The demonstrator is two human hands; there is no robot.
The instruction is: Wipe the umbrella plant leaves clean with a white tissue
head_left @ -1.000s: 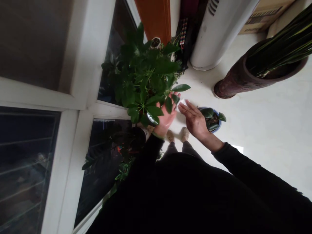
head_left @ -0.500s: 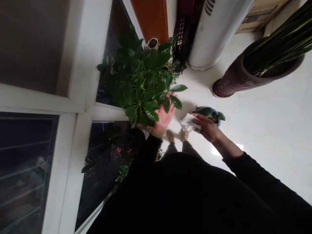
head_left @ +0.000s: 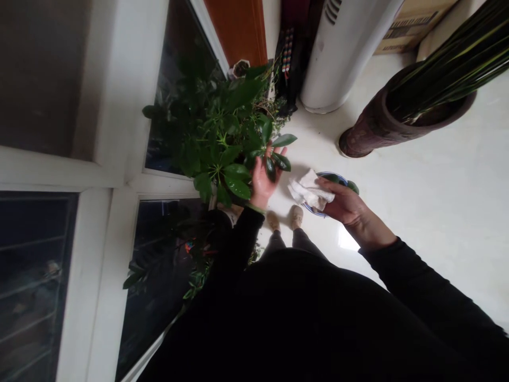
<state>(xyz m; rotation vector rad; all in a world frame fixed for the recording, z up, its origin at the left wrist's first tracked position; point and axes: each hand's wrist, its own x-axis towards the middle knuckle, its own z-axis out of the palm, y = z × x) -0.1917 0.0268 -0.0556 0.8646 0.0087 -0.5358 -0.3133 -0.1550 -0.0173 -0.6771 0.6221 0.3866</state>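
My left hand (head_left: 265, 183) lies palm up under a cluster of glossy leaves (head_left: 274, 154) at the edge of a bushy green houseplant (head_left: 226, 143). Its fingers are apart, partly hidden by the leaves, and touch them from below. In my right hand (head_left: 345, 204) is a crumpled white cloth (head_left: 310, 188), pinched between thumb and fingers. The cloth hangs to the right of the leaf cluster, apart from it. Beneath the cloth and hand, a blue-rimmed pot (head_left: 330, 176) with broad leaves is partly covered.
A glazed door or window with a white frame (head_left: 119, 170) runs along the left. A tall brown planter (head_left: 369, 124) with long striped leaves stands at the right. Behind are a white cylindrical appliance (head_left: 338, 63) and a cardboard box (head_left: 413, 24). My shoes (head_left: 296, 216) are on the pale floor.
My left hand has shifted slightly under the leaf cluster, with its palm turned up more. My right hand has turned, showing more of the white cloth. The whole view has slid a little.
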